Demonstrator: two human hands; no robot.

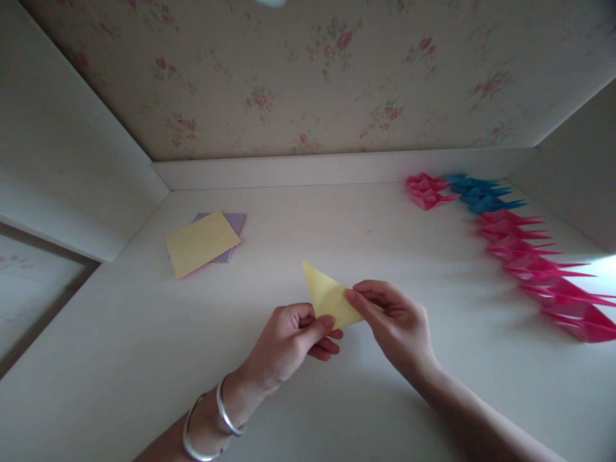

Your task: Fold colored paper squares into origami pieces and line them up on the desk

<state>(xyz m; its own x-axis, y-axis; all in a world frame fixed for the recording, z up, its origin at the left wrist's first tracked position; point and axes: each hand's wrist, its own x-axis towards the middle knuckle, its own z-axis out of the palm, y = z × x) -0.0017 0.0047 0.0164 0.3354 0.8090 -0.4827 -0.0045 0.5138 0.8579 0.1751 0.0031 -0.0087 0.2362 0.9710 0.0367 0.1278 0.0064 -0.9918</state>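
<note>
A piece of yellow origami paper, folded into a triangle, is held between both hands just above the white table. My left hand pinches its lower left edge, thumb on top and fingers beneath. On the right side, my right hand grips the paper between thumb and fingers, covering that corner. One sharp point of the triangle sticks up to the upper left. The underside of the paper is hidden.
To the left lies a stack of yellow paper over purple paper. Along the right stand folded pink paper cranes and blue paper cranes in a row. A floral-papered wall rises behind the table.
</note>
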